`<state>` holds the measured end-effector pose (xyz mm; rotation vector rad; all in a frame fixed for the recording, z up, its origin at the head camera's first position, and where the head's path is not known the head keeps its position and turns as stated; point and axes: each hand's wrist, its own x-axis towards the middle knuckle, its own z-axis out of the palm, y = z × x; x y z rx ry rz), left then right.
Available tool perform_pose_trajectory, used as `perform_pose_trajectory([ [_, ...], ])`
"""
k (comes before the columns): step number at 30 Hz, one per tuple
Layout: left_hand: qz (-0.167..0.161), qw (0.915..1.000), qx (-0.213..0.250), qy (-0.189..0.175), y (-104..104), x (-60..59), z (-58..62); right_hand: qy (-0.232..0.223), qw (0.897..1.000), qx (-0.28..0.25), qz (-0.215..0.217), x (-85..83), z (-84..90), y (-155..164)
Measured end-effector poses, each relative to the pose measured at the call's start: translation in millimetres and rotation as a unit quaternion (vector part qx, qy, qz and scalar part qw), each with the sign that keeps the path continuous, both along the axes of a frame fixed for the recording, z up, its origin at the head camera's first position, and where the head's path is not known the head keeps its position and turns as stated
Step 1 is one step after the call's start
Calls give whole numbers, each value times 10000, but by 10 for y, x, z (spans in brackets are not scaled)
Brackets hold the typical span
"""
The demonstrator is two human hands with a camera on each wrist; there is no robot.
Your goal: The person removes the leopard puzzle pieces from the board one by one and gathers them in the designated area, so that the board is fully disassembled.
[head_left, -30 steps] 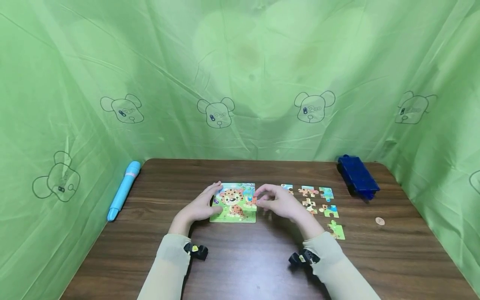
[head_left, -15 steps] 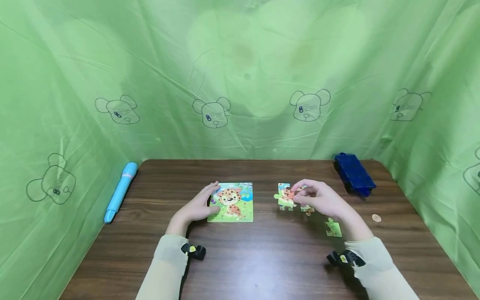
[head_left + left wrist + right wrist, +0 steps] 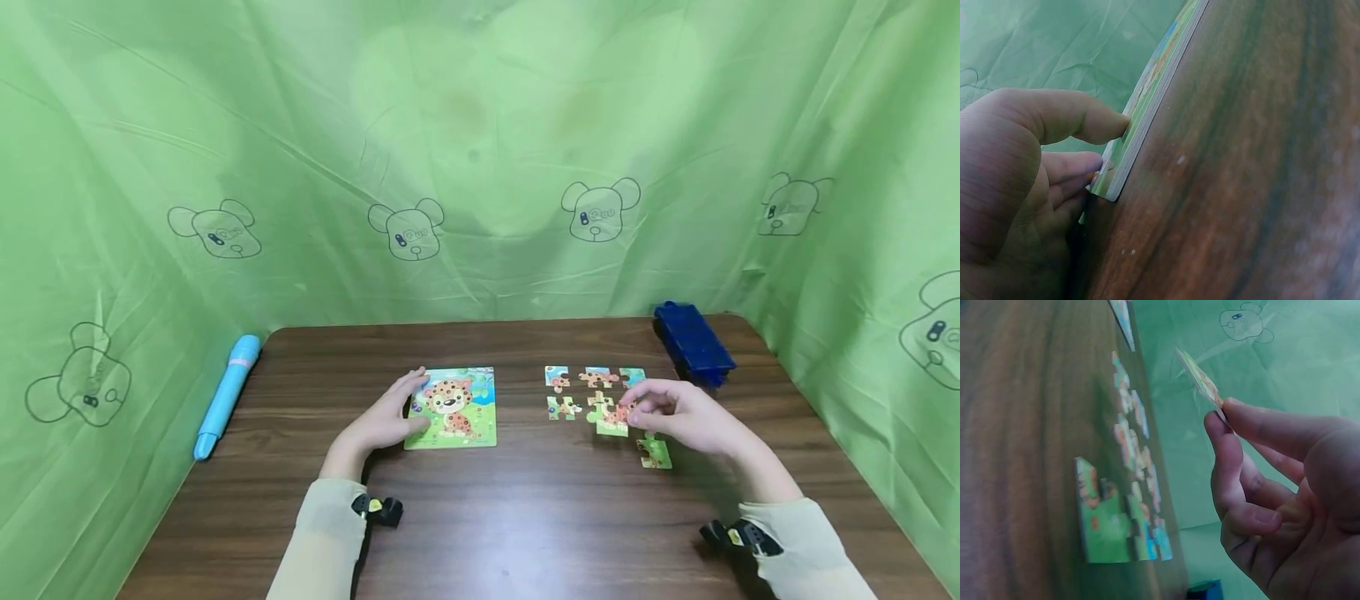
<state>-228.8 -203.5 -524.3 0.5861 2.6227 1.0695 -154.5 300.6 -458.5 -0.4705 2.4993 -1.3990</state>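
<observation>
My left hand (image 3: 381, 414) holds the left side of a square picture board (image 3: 472, 421), which shows a spotted cub on green and blue. In the left wrist view the thumb rests on the board (image 3: 1141, 128) near a corner, with the other fingers behind it. My right hand (image 3: 686, 414) pinches a jigsaw piece (image 3: 612, 427) with green and orange print between thumb and forefinger. In the right wrist view this piece (image 3: 1200, 380) is tilted, raised off the table. Below it in the head view lie several loose jigsaw pieces (image 3: 557, 377), partly hidden by the held piece. One green piece (image 3: 657, 453) lies nearer me.
A blue plastic box (image 3: 693, 344) stands at the back right of the brown wooden table (image 3: 465, 533). A light blue, microphone-shaped stick (image 3: 227, 397) lies at the left edge. Green cloth (image 3: 480, 275) with bear-head outlines hangs around the back and sides.
My right hand has moved right, from beside the picture board to over the loose pieces, carrying the jigsaw piece. My left hand stays on the board. The head view has shifted slightly.
</observation>
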Motion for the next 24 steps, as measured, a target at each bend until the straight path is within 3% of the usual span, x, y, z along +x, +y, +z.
perform_pose_trajectory([
  [9,-2,10000,0,-51,0,-20,-1,-18,9983,108,565,20,-129,-22],
  [15,-48,10000,43,16,19,-51,0,-13,9981,418,463,21,-216,-31],
  [24,-5,10000,-97,3,3,-26,-7,345,9938,967,428,-10,-284,-38],
])
